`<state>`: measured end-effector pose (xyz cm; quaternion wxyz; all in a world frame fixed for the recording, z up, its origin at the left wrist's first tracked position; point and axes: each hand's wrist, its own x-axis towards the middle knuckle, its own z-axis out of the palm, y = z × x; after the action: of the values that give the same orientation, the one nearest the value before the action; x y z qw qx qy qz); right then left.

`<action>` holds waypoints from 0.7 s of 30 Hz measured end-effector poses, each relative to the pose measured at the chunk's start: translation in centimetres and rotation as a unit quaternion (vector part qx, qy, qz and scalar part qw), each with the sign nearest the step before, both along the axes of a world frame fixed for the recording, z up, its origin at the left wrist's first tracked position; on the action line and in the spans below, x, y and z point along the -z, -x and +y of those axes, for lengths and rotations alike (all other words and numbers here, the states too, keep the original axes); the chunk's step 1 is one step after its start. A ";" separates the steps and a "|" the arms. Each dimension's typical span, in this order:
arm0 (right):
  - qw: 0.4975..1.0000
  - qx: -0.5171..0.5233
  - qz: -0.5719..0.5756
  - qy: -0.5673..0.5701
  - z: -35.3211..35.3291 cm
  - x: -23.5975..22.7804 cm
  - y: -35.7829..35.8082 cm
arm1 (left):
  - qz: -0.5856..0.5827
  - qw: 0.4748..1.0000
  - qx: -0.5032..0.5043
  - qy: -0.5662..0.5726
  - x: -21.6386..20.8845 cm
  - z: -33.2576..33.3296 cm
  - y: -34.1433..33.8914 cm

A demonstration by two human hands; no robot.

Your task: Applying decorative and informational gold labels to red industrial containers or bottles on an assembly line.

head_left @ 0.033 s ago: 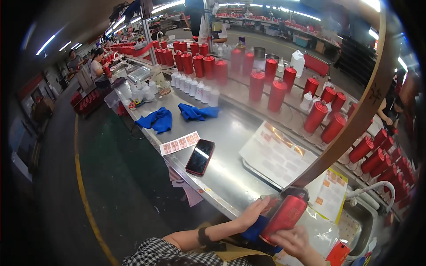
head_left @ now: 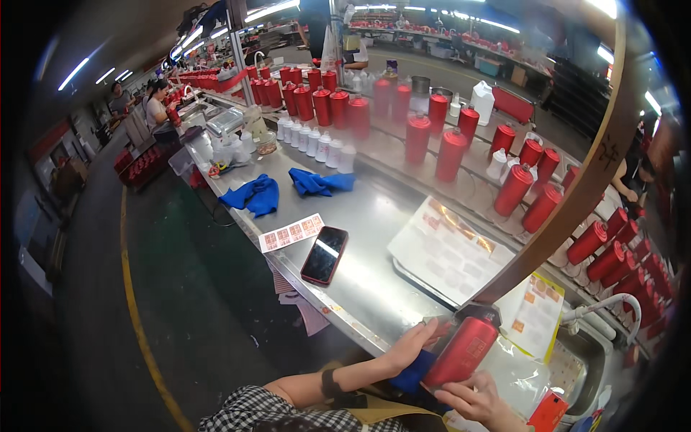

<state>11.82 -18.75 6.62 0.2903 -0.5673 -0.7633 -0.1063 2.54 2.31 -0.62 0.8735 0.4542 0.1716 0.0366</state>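
1. Head view, lower right of the frame: a red cylindrical bottle [head_left: 464, 353] with a dark cap lies tilted between the person's two hands, cap end toward the upper right, at the near edge of the steel worktop [head_left: 374, 237].
2. The left hand [head_left: 412, 344] lies flat along the bottle's left flank, fingers extended and pressed to it, with a blue cloth [head_left: 412, 374] just under the palm. The right hand [head_left: 476, 402] cups the bottle's base from below, fingers curled up against it.
3. Judged by its glossy glaze, the bottle looks like ceramic or glass: rigid, probably weighty, slick and breakable. The broad middle of the body, with a palm under the base, seems the safest hold; the narrow cap end offers less purchase.
4. Clear plastic film [head_left: 518, 374] lies under and to the right of the bottle, beside a yellow-edged printed sheet [head_left: 536, 313].
5. Centre of the frame: a black smartphone [head_left: 324, 255] lies face up on the worktop, near a strip of red-and-white labels [head_left: 291, 232]. Two more blue cloths [head_left: 253, 194] sit farther back.
6. Upper half: rows of matching red bottles [head_left: 450, 155] stand upright along the conveyor line, with small white bottles [head_left: 313, 140] at upper left.
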 end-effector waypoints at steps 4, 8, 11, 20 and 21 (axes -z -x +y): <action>0.957 0.264 0.112 -0.025 1.9 0.3 -2.7 | -0.007 1.000 0.019 0.003 0.3 -0.3 -0.1; 0.941 0.325 -0.009 -0.091 1.9 -1.4 -5.4 | -0.022 0.999 0.034 -0.005 0.2 -0.3 0.1; 0.959 0.271 -0.030 -0.080 1.2 -0.7 -4.1 | 0.009 1.000 0.025 -0.009 -1.0 0.0 -0.2; 0.962 0.260 -0.007 -0.086 1.0 -1.2 -3.9 | 0.007 1.000 0.014 -0.015 -0.6 -0.1 -1.4; 0.962 0.257 -0.017 -0.092 1.1 -1.5 -4.1 | 0.005 1.000 0.017 -0.014 -0.5 -0.1 -1.5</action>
<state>15.95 -17.67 8.10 0.2914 -0.7133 -0.5836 -0.2564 4.03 2.21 -0.15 0.8667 0.4692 0.1681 0.0219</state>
